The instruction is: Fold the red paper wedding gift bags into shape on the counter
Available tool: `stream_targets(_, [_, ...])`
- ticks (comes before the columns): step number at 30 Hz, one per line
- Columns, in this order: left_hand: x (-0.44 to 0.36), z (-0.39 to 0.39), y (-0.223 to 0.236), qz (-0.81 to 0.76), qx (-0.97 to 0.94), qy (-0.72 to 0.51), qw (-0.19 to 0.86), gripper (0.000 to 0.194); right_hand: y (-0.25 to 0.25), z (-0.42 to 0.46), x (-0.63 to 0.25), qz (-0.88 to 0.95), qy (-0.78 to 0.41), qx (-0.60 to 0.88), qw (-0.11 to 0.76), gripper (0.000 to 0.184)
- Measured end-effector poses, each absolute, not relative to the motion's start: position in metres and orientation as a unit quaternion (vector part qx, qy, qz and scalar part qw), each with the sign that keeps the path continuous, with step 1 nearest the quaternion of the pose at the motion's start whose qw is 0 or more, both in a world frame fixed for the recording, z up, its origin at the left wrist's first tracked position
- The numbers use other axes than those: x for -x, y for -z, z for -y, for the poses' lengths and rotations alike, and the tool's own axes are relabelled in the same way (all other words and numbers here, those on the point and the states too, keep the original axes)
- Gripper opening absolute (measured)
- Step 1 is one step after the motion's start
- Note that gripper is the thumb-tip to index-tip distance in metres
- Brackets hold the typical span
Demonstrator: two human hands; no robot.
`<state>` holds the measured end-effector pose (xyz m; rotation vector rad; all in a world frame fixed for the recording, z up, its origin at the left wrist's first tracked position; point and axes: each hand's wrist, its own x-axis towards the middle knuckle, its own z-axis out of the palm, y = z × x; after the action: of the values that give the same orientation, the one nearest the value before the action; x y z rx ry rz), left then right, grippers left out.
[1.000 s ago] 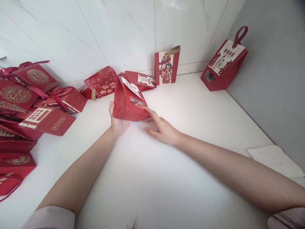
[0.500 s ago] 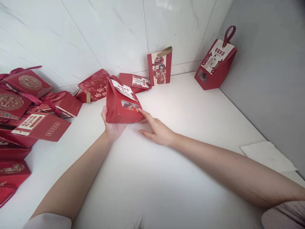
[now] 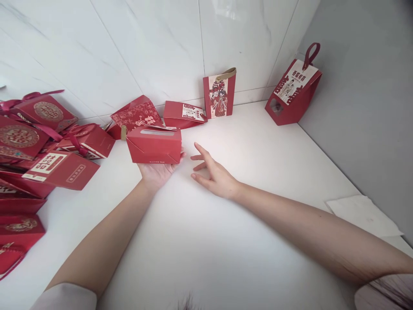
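My left hand [image 3: 157, 171] holds a red paper gift box [image 3: 154, 145] from beneath, just above the white table [image 3: 206, 241]. The box is tipped so its red bottom faces me and its windowed side faces up. Just right of the box, my right hand [image 3: 213, 173] hovers with fingers spread, not touching it.
A heap of red gift boxes and bags [image 3: 38, 146] lies at the left. Against the tiled wall are a patterned red bag [image 3: 137, 114], a flat red box [image 3: 182, 114] and an upright bag [image 3: 219, 92]. Another windowed box [image 3: 293, 92] stands in the back right corner. White paper [image 3: 364, 211] lies at right.
The box has tipped over in my left hand, its bottom turning toward me. My right hand has let go of its corner and opened.
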<state>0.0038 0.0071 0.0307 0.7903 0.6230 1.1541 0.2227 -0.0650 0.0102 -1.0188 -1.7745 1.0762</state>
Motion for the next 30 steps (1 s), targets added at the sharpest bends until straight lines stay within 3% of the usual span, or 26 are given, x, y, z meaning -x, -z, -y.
stream_targets(7, [-0.005,-0.005,-0.044,-0.259,-0.246,-0.471,0.806,0.092,-0.008,0.064,-0.222,0.687,-0.433,0.409,0.415,0.089])
stream_targets(16, [-0.008,-0.005,-0.043,-0.238,-0.262,-0.447,0.822,0.090,-0.008,0.062,-0.222,0.682,-0.434,0.410,0.424,0.087])
stream_targets(26, [-0.011,-0.001,-0.038,-0.262,-0.386,-0.426,0.775,0.079,-0.011,0.062,-0.222,0.682,-0.439,0.397,0.429,0.074])
stream_targets(30, [-0.023,0.001,-0.035,-0.284,-0.431,-0.576,0.634,0.073,-0.014,0.065,-0.225,0.650,-0.461,0.389,0.462,0.077])
